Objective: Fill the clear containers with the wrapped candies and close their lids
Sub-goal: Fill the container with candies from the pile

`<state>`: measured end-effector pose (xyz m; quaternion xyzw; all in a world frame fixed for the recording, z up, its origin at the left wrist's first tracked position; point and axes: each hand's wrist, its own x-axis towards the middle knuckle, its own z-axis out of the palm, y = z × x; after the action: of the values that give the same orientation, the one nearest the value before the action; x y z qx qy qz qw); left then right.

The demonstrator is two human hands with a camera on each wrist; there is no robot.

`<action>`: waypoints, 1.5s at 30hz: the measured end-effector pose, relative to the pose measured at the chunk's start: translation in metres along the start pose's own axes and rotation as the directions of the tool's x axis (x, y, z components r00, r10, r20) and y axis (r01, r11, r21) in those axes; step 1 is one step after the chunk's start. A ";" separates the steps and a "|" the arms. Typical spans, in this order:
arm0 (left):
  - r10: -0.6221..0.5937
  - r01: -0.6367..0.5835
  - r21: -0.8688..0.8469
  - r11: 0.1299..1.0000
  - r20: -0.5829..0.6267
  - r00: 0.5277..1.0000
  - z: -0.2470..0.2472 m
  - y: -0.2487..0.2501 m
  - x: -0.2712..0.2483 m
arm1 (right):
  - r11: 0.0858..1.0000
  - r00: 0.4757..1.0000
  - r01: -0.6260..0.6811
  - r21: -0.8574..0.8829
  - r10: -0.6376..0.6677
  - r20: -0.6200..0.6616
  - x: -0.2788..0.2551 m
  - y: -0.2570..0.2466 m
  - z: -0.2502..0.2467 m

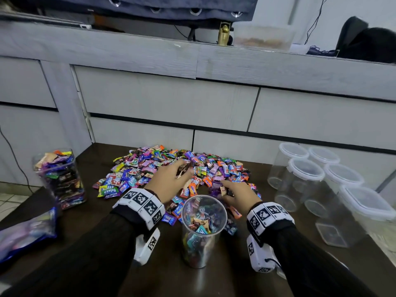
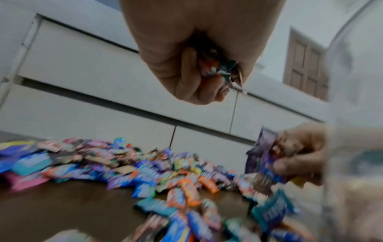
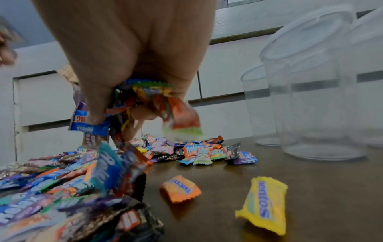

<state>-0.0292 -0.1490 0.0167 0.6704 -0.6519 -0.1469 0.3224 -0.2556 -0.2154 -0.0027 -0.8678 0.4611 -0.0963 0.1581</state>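
- The left hand [image 1: 169,179] is raised over the near edge of the candy pile [image 1: 162,168], its fingers [image 2: 187,72] curled tight round a small clutch of wrapped candies [image 2: 215,65]; the left wrist view shows crinkled wrappers poking out of the fist.
- The right hand [image 1: 240,195] sits low at the right side of the pile, fingers [image 3: 143,113] bent round a bunch of candies [image 3: 145,96], with an orange wrapper [image 3: 182,117] and a blue one [image 3: 91,126] hanging from the grip.
- An open round container [image 1: 203,221] stands upright on the dark bench [image 1: 102,228] between the two wrists, just in front of the pile, lidless and partly filled with candies.
- At the left of the bench stands a square clear container [image 1: 60,179], packed with candies; whether it has a lid cannot be told.
- At the right, a group of empty clear containers [image 1: 306,183] with lids on stands well apart from the pile.
- Two loose candies, one orange [image 3: 180,188] and one yellow [image 3: 263,204], lie on the bench beside the pile.
- A blue bag [image 1: 25,234] lies at the left edge of the bench.
- Pale drawer fronts [image 1: 167,99] rise behind the bench.
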 end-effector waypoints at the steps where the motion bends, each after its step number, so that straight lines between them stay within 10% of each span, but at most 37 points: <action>1: 0.025 -0.027 -0.046 0.999 -0.040 0.999 -0.006 0.010 -0.002 | 1.000 1.000 0.006 0.011 -0.005 -0.013 -0.003 -0.001 -0.003; 18: 0.374 -0.372 -0.061 0.926 0.043 0.926 0.002 0.061 -0.063 | 0.975 0.971 0.048 0.218 0.006 -0.240 -0.030 -0.017 -0.039; 26: 0.400 -0.435 0.072 0.898 0.284 0.872 -0.003 0.063 -0.049 | 0.973 0.975 0.061 0.221 -0.010 -0.223 -0.036 -0.021 -0.041; 45: 0.439 -0.573 0.254 0.779 0.431 0.788 -0.019 0.076 -0.044 | 0.979 0.986 0.008 0.204 0.026 -0.165 -0.035 -0.015 -0.047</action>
<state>-0.0810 -0.0973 0.0683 0.4782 -0.8719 -0.0431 0.0966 -0.2783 -0.1873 0.0452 -0.8338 0.4643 -0.2147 0.2075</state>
